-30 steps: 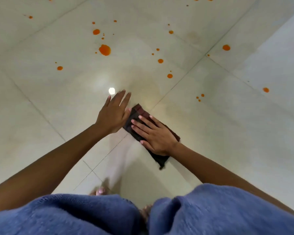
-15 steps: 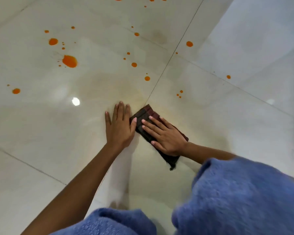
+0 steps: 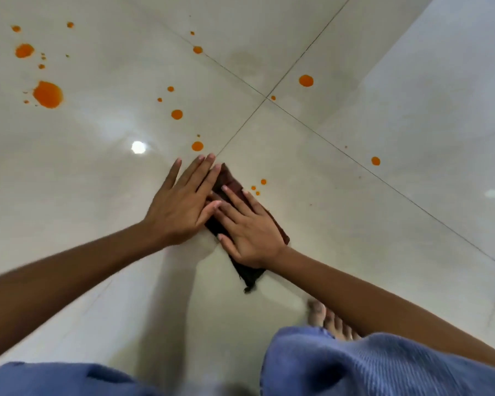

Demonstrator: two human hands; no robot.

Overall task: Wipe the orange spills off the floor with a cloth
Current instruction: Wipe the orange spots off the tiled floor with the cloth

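Both hands (image 3: 180,212) (image 3: 247,230) flat on cloth (image 3: 279,232), orange spills (image 3: 47,94) beyond.

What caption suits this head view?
Right hand presses a dark cloth on the tiled floor, left hand touching it; orange spills lie beyond.

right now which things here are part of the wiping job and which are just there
Part of the job:
dark cloth, pressed flat under the right hand
left hand, flat at the cloth's edge
orange spills, from the big blot to the drops beside the cloth
tiled floor

Just there:
lamp reflection
bare foot
blue garment
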